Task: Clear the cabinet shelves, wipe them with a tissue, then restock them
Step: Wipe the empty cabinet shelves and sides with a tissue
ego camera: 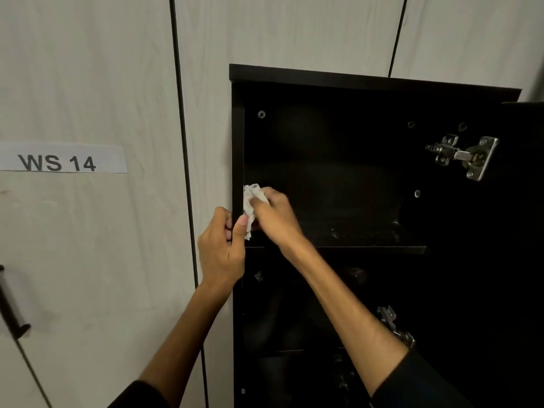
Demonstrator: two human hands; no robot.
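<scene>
A: Head view: where is the tissue [252, 201] held?

B: It is gripped by the right hand [272, 214] at the shelf's [353, 231] left end. The shelf's long axis is run toward three o'clock.

A: The left hand [222, 248]?

B: The cabinet [237, 142] edge is pinched at nine o'clock; the right is nearer.

Both forearms bare, dark sleeves pushed up near the elbows; both reach up and forward from the bottom edge of view. Left hand [221, 245]: fingers curled round the front left edge of the black cabinet side panel [237, 160], thumb up along its inner face. Right hand [272, 214]: back of hand toward camera, wrist angled left, fingers curled over a crumpled white tissue [250, 201], pressing it at the left end of the upper compartment. Hands close, thumb just beside the tissue.
</scene>
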